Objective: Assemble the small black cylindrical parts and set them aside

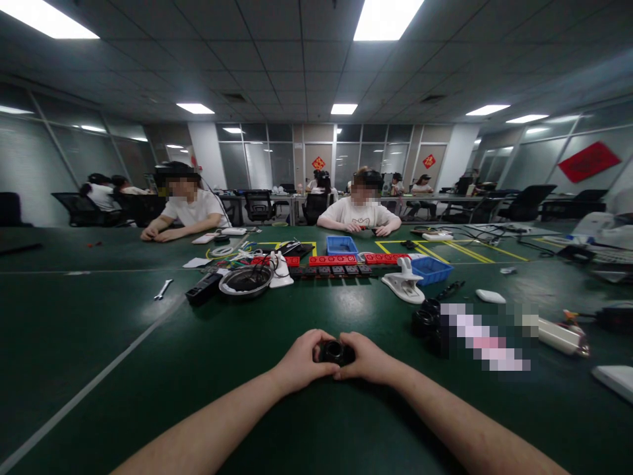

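Observation:
Between my two hands is a small black part with a round, ringed opening (335,352) facing up towards me; its exact kind cannot be made out. My left hand (305,358) wraps round its left side, and my right hand (366,357) closes on its right side, with the thumbs meeting at the near edge. The fingers cover much of the part's sides. It is held low over the green table (237,422). To the right, similar-looking black round pieces (425,322) lie in a cluster.
Further off stand a metal-rimmed bowl (246,282), a white clip-on base (404,285), red socket strips (332,260) and blue trays (341,245) (431,269). A wrench (163,289) lies left. At right rests a pale cylinder (556,335). Two people sit across the table.

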The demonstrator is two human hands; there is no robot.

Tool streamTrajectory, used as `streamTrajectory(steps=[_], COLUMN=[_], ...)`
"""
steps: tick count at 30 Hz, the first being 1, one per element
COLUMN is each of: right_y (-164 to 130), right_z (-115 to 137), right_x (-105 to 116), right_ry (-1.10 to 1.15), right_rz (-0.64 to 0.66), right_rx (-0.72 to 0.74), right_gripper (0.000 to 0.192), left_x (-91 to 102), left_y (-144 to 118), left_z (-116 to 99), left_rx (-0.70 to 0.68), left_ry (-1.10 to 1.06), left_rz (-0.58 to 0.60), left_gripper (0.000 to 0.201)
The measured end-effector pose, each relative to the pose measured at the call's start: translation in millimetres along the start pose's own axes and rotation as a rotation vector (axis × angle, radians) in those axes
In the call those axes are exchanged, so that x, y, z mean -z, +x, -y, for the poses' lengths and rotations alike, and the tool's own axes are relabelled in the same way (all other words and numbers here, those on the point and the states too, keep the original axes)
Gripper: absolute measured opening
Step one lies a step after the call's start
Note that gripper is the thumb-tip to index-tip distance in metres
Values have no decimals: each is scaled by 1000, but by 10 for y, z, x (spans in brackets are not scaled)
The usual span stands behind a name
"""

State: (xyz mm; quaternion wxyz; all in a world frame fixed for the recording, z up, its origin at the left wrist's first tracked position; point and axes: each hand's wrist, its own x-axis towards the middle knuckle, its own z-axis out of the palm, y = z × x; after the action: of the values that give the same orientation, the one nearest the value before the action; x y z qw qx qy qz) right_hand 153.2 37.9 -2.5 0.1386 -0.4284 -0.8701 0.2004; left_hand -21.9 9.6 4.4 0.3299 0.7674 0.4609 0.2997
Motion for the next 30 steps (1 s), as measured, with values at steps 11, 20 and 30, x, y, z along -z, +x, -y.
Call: streamTrajectory(steps=[11, 20, 30], right_y=[-44, -51, -27], right_z=[90, -34, -100], right_x=[18, 236, 128], right_ry=[-50, 164, 135], right_rz=[-74, 217, 151], right_rx=[-6, 202, 120], right_gripper=[51, 38, 33], left_x=[11, 55, 8], left_y=[13, -13, -27], left_z=[13, -9, -46], left_rx=[4, -55, -11], left_ry=[-10, -79, -59], left_rz=[0, 152, 94], left_gripper=[36, 39, 40])
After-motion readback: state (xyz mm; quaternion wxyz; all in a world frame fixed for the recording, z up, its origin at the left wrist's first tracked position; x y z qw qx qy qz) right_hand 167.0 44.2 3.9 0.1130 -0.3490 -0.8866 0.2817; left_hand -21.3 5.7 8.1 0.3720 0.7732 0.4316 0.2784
